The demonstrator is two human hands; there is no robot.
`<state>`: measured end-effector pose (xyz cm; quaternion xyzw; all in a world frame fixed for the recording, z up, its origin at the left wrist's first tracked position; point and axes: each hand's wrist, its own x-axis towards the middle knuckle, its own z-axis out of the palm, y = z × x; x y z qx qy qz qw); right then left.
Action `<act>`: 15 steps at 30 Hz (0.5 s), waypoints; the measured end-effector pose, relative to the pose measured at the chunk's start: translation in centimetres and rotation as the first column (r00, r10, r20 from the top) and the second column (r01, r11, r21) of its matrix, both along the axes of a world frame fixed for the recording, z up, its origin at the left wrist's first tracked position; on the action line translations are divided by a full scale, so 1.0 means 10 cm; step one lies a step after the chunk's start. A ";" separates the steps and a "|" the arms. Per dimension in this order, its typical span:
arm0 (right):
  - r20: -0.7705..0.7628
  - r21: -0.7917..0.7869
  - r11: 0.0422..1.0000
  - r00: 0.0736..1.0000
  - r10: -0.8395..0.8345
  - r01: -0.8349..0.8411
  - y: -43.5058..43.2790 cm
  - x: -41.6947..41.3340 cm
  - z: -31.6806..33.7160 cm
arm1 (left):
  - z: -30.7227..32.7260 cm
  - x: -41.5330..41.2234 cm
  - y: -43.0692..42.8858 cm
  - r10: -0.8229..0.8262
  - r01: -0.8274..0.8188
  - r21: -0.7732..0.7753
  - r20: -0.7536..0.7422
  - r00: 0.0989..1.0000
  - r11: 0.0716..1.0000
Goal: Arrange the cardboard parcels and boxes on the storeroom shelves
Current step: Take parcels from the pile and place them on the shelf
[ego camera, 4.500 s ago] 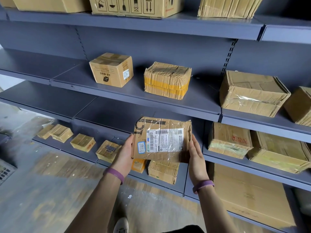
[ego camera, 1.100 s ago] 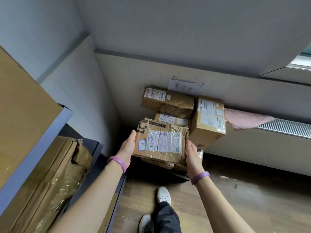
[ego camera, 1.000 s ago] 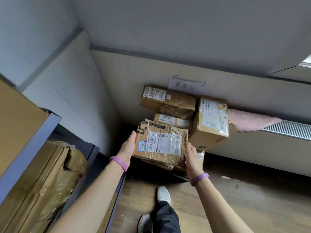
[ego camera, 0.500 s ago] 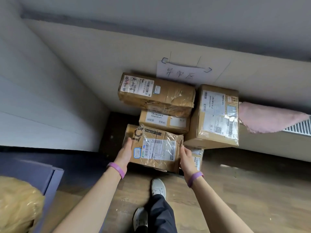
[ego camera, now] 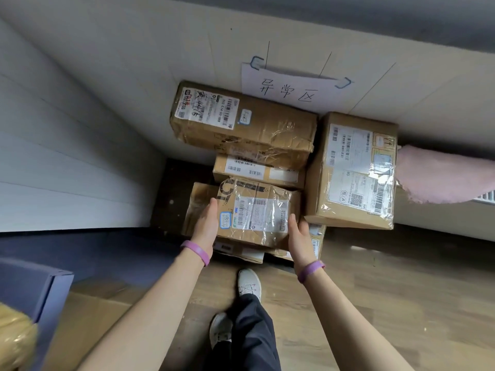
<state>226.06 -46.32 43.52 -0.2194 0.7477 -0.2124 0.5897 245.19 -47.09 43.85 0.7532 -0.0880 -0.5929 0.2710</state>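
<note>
I see the taped parcel (ego camera: 254, 212) pressed between the flat left hand (ego camera: 206, 223) and right hand (ego camera: 298, 236), fingers straight, its long axis spanning both equally, low over the corner pile's flat box (ego camera: 199, 199).

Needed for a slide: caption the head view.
A taped parcel held between left hand and right hand at the corner pile of boxes under a handwritten sign.

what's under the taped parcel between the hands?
A wider brown parcel pokes out left; labelled parcel edges show below. Their middles, and whether the taped parcel rests on them, are hidden.
</note>
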 end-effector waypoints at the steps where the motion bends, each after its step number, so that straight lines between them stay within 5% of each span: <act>1: -0.006 0.005 1.000 1.000 0.000 0.000 0.00 0.00 0.00 | 0.02 0.00 0.00 0.008 -0.008 0.006 0.004 1.000 1.000; 15: -0.053 -0.221 0.975 0.998 -0.045 0.032 0.18 0.11 0.80 | 0.86 0.10 0.34 0.005 -0.002 -0.109 0.031 1.000 0.994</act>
